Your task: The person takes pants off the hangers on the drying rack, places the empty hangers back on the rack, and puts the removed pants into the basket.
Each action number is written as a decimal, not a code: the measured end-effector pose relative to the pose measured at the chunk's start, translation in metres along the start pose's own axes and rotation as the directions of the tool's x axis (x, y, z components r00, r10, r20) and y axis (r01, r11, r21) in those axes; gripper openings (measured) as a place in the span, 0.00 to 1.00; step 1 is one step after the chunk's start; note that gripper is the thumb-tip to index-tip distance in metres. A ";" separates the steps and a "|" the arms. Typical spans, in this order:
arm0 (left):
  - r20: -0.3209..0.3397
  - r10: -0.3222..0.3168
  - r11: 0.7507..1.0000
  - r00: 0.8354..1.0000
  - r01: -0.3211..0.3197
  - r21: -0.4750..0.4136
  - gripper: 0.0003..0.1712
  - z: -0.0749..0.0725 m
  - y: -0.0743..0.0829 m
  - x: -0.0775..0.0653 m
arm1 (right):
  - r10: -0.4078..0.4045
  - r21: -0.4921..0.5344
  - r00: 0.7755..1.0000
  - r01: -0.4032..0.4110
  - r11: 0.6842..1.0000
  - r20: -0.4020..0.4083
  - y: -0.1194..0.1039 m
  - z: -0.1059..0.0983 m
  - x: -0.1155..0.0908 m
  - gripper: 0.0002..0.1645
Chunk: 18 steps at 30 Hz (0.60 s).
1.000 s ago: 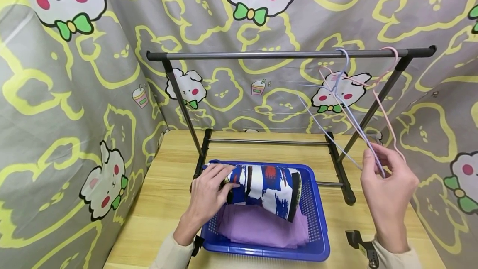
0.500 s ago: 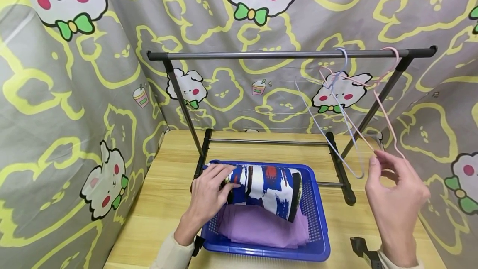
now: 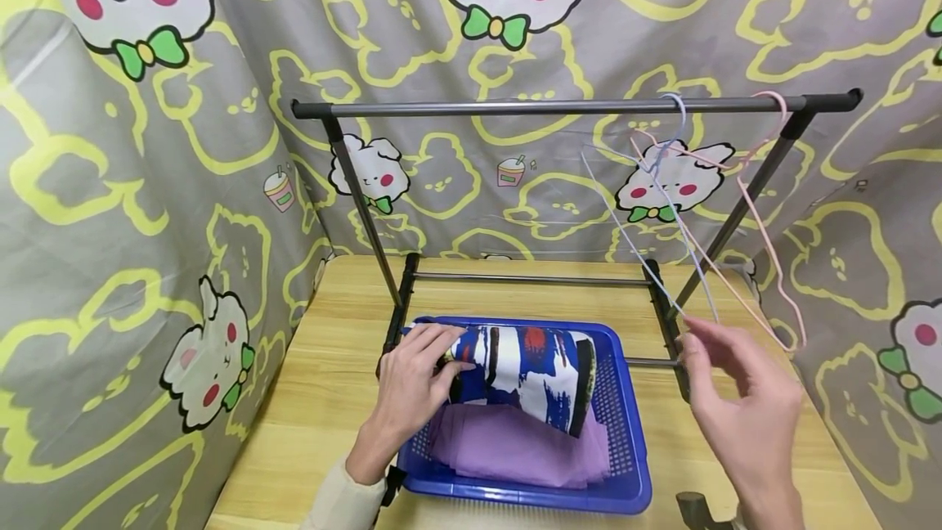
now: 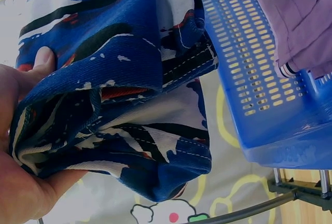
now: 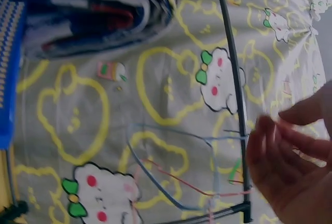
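My left hand (image 3: 414, 379) grips the left end of a folded garment (image 3: 540, 370) with a blue, white, black and red print. In the left wrist view the thumb lies on top of this garment (image 4: 119, 53) and a finger shows under it. My right hand (image 3: 746, 411) is in front of the lower corner of a thin blue hanger (image 3: 625, 231), with thumb and forefinger close together. In the right wrist view the right hand (image 5: 290, 156) has loosely curled fingers, and the blue hanger (image 5: 155, 180) appears apart from them.
A purple cloth (image 3: 515, 448) lies in a blue plastic basket (image 3: 633, 448) on the wooden table (image 3: 280, 432). Behind stands a dark metal rack (image 3: 478, 110). A pink hanger (image 3: 765, 244) hangs on its bar, right of the blue one. Patterned curtains (image 3: 441, 31) surround the table.
My right hand let go of the blue hanger and moved right to the pink hanger, then back left and lower. The pink hanger's lower corner is now uncovered. My left hand has stayed put.
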<state>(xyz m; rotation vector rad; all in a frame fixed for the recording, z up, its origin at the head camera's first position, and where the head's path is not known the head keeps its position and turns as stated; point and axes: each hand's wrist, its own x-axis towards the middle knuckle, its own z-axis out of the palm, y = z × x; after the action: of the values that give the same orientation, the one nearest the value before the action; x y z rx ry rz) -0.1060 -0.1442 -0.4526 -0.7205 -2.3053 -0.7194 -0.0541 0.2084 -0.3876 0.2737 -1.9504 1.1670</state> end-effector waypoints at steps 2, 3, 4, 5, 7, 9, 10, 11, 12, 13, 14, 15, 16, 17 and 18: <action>0.005 -0.006 1.000 1.000 0.006 -0.005 0.22 0.000 0.001 0.000 | -0.048 0.052 0.996 0.045 0.998 0.070 0.003 0.003 -0.005 0.17; 0.009 -0.009 1.000 1.000 0.009 -0.007 0.22 -0.001 0.001 0.000 | -0.070 0.070 0.992 0.063 0.996 0.109 0.005 0.004 -0.007 0.18; 0.014 -0.013 1.000 1.000 0.013 -0.008 0.22 -0.001 0.002 0.000 | -0.098 0.089 0.985 0.086 0.992 0.142 0.007 0.007 -0.009 0.19; 0.019 -0.016 1.000 1.000 0.016 -0.009 0.22 -0.001 0.003 0.000 | -0.113 0.098 0.978 0.097 0.990 0.177 0.008 0.009 -0.011 0.20; 0.023 -0.018 1.000 1.000 0.018 -0.005 0.23 -0.001 0.003 0.000 | -0.131 0.116 0.962 0.105 0.988 0.240 0.012 0.014 -0.015 0.24; 0.026 -0.016 1.000 1.000 0.016 -0.004 0.23 0.000 0.004 0.000 | -0.129 0.115 0.945 0.099 0.988 0.299 0.014 0.019 -0.018 0.28; 0.027 -0.014 1.000 1.000 0.014 -0.002 0.23 0.000 0.004 0.000 | -0.129 0.112 0.937 0.097 0.989 0.325 0.015 0.021 -0.019 0.31; 0.026 -0.012 1.000 1.000 0.012 0.000 0.23 0.001 0.004 0.000 | -0.124 0.101 0.927 0.094 0.990 0.353 0.016 0.023 -0.020 0.33; 0.023 -0.007 1.000 1.000 0.007 0.003 0.23 0.001 0.004 0.000 | -0.121 0.092 0.919 0.093 0.991 0.376 0.017 0.026 -0.020 0.35; 0.019 -0.004 1.000 1.000 0.004 0.003 0.24 0.002 0.004 0.000 | -0.114 0.080 0.909 0.089 0.993 0.401 0.019 0.028 -0.021 0.37; 0.016 0.000 1.000 1.000 0.000 0.003 0.24 0.002 0.004 0.000 | -0.102 0.066 0.897 0.081 0.995 0.429 0.020 0.030 -0.022 0.38; 0.014 0.003 1.000 1.000 -0.003 0.003 0.24 0.002 0.005 0.001 | -0.090 0.052 0.885 0.075 0.996 0.456 0.021 0.032 -0.022 0.40; 0.010 0.005 1.000 1.000 -0.005 0.004 0.24 0.003 0.005 0.001 | -0.080 0.041 0.874 0.069 0.997 0.479 0.022 0.034 -0.023 0.41; 0.009 0.005 1.000 1.000 -0.005 0.002 0.24 0.003 0.005 0.001 | -0.070 0.029 0.863 0.064 0.998 0.501 0.023 0.035 -0.024 0.42; 0.009 0.005 1.000 1.000 -0.005 0.001 0.25 0.004 0.005 0.000 | -0.056 0.013 0.852 0.057 0.998 0.521 0.023 0.037 -0.025 0.42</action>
<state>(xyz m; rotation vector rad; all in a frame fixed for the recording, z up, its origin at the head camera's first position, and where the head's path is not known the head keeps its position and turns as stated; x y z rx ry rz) -0.1043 -0.1381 -0.4530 -0.7305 -2.3109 -0.7142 -0.0714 0.1856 -0.4291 0.7054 -2.3903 1.1280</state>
